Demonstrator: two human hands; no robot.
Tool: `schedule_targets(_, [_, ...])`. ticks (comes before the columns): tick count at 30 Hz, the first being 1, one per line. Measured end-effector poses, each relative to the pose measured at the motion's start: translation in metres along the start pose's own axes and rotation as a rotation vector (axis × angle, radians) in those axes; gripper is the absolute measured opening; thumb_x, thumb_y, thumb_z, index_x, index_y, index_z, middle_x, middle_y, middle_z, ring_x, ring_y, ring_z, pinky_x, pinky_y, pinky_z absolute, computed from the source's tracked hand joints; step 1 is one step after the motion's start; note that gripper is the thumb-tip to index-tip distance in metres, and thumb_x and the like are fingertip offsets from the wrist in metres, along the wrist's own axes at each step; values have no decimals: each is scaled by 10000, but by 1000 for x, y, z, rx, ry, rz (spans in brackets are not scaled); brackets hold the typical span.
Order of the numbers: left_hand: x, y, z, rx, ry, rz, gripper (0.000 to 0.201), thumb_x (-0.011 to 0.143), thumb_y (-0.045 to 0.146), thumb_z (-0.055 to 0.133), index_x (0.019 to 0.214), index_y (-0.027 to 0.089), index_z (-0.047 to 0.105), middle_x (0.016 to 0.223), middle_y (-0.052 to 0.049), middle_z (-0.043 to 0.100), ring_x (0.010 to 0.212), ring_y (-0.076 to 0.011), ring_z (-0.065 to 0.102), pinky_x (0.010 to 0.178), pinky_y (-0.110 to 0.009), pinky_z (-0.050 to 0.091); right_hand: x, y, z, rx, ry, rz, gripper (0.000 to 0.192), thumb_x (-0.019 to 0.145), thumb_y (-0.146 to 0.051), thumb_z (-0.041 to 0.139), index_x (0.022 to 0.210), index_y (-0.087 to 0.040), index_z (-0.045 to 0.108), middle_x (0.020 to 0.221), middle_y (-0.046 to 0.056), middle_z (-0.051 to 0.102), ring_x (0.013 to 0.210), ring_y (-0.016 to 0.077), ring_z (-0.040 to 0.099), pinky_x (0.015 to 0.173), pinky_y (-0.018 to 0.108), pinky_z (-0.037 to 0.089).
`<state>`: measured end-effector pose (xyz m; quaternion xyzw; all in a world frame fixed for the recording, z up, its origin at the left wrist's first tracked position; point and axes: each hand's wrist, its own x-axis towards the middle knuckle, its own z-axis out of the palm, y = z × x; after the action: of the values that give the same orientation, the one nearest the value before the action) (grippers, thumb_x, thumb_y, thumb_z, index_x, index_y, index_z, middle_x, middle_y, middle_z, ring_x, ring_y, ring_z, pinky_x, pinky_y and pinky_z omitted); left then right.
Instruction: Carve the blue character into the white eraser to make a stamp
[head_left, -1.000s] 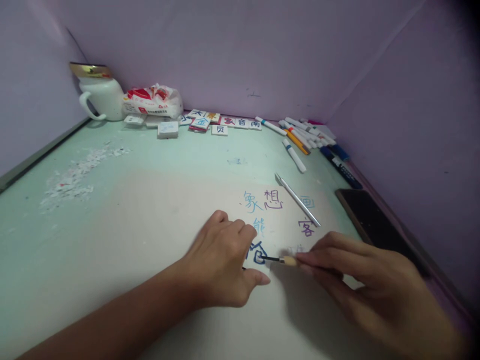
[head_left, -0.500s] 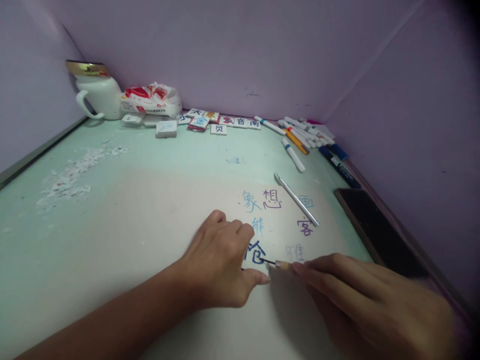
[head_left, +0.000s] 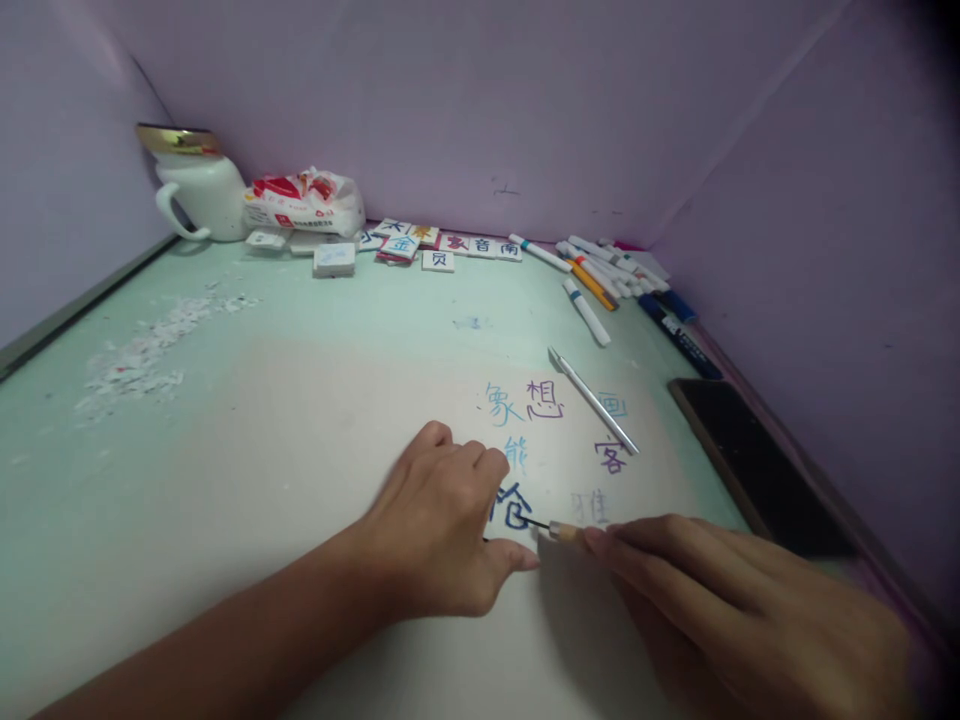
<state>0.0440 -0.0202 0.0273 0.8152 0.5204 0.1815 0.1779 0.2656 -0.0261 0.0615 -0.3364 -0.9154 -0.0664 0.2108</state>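
My left hand (head_left: 450, 525) is low on the whitish work surface, fingers curled and thumb stretched out below. Between its fingers and thumb lies a white card (head_left: 534, 530) with a dark blue Chinese character; its edges hardly stand out and its left part is hidden. My right hand (head_left: 735, 600) pinches a wooden-handled carving tool (head_left: 566, 532). The tool's thin dark tip touches or hovers just over the character's lower right. Above the hands, a silver craft knife (head_left: 596, 405) rests slantwise across the surface, beside blue and purple handwritten characters.
White paper scraps (head_left: 150, 345) are strewn at left. At the back stand a white mug (head_left: 201, 195), a red-and-white tissue pack (head_left: 304, 205) and several character cards (head_left: 437, 261). Markers (head_left: 587, 312) lie back right, above a dark phone (head_left: 750, 465). Purple walls enclose the table.
The right hand and carving tool have shifted very slightly downward, the tip staying at the same character. My left hand keeps its place.
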Motion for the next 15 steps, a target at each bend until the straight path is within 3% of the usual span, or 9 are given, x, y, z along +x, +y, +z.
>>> schedule_targets(15, [1, 0, 0, 4, 1, 7, 381, 687, 469, 697, 867, 160, 566, 748, -59, 613, 653, -202, 467, 761, -405, 371, -3, -1, -1, 19, -25, -28, 263, 900, -91, 442, 970, -197, 673, 805, 11, 726, 600, 135, 650, 503, 264, 460])
